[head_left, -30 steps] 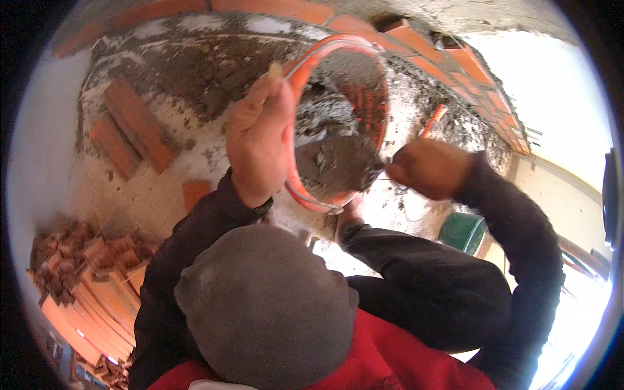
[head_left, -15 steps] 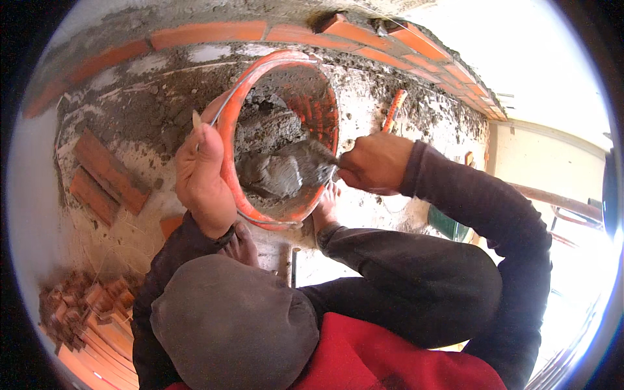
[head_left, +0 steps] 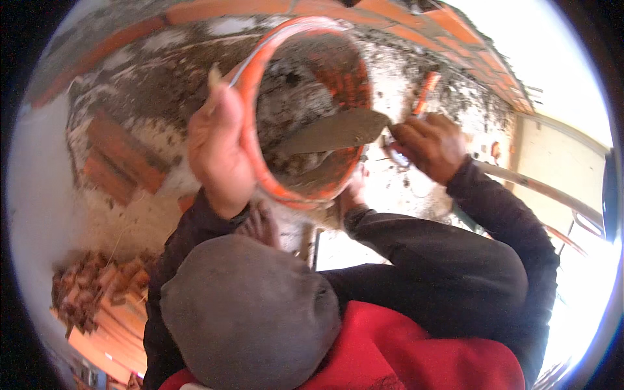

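Observation:
An orange bucket with a wire handle is tilted, its mouth facing me, with grey mortar inside. My left hand is closed on the bucket's left rim, thumb upward. In my right hand, to the right of the bucket, is a trowel. Its grey, mortar-smeared blade reaches across the bucket's mouth, over the mortar. The fingers of my right hand are wrapped round the trowel's handle, which they mostly hide.
A low brick wall runs along the far side. An orange tool lies on the mortar-spattered floor before it. Loose bricks lie at left, and a heap of brick pieces sits lower left. My bent knees are close below the bucket.
The trowel blade has come up out of the mortar and turned, and my right hand has moved right. My left hand stays on the rim. The whole view has shifted somewhat.

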Demonstrator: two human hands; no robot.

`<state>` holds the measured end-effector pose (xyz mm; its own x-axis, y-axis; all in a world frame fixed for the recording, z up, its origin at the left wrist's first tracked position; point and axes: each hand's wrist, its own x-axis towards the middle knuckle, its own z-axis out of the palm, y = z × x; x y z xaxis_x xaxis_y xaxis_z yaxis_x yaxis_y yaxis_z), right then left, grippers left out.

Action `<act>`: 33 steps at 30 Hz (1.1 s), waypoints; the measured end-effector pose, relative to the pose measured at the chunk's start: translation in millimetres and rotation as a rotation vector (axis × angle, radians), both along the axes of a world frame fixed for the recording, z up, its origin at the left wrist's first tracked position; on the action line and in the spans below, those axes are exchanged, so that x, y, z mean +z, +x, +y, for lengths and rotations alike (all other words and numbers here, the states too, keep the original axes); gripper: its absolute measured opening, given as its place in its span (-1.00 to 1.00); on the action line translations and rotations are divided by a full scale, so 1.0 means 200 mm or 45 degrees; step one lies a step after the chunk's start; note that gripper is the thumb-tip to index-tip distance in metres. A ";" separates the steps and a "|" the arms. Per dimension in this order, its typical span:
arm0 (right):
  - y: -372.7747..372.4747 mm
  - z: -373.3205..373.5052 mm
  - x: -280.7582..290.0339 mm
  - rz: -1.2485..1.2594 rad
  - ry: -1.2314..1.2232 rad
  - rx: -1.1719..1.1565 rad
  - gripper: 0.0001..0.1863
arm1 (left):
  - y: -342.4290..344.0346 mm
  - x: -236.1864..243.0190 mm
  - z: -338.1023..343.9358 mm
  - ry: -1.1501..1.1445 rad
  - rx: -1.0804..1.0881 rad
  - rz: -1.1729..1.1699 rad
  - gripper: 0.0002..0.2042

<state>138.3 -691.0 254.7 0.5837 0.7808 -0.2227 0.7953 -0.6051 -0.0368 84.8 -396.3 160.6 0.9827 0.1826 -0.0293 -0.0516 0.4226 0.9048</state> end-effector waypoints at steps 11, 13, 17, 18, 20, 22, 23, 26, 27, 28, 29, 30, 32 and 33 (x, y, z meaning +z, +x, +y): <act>0.19 0.29 0.16 0.474 -0.768 -0.235 -0.68 | 0.03 0.09 -0.09 0.072 0.184 -0.156 -0.69; 0.27 0.25 0.27 0.349 -0.528 -0.188 -0.69 | 0.03 0.09 -0.09 0.072 0.198 -0.161 -0.69; 0.25 0.22 0.29 0.213 -0.632 -0.157 -0.72 | 0.00 0.14 -0.06 0.195 0.134 0.061 -0.61; 0.22 0.20 0.22 0.283 -0.644 -0.138 -0.73 | 0.00 0.13 -0.06 0.225 0.134 0.051 -0.58; 0.16 0.22 0.17 0.408 -0.592 -0.093 -0.75 | 0.00 0.11 -0.07 0.185 0.131 -0.006 -0.55; 0.11 0.24 0.12 0.608 -0.510 -0.167 -0.72 | -0.01 0.09 -0.07 0.133 0.128 0.000 -0.55; 0.09 0.25 0.11 0.701 -0.388 -0.196 -0.71 | -0.02 0.10 -0.07 0.151 0.125 0.045 -0.54; 0.09 0.20 0.04 0.844 -0.352 -0.215 -0.68 | -0.04 0.13 -0.05 0.200 0.120 0.173 -0.52; 0.09 0.16 0.01 0.921 -0.278 -0.217 -0.68 | -0.04 0.12 -0.05 0.237 0.128 0.192 -0.50; 0.09 0.11 -0.03 0.998 -0.202 -0.218 -0.67 | -0.04 0.11 -0.05 0.274 0.138 0.209 -0.48; 0.09 0.08 -0.05 1.066 -0.126 -0.220 -0.67 | -0.06 0.05 -0.03 0.335 0.156 0.202 -0.46; 0.08 0.08 -0.04 1.162 -0.034 -0.290 -0.66 | -0.07 -0.01 0.00 0.275 0.190 0.171 -0.45; 0.07 0.08 -0.01 1.244 0.051 -0.409 -0.67 | -0.07 -0.07 0.06 0.008 0.246 0.091 -0.45; 0.07 0.09 0.00 1.285 0.089 -0.474 -0.67 | -0.09 -0.04 0.06 -0.211 0.195 0.019 -0.41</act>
<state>151.9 -673.6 254.9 0.3589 0.6217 -0.6962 0.1445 -0.7739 -0.6166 67.5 -383.4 152.6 0.9431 0.3212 -0.0859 -0.1135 0.5539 0.8248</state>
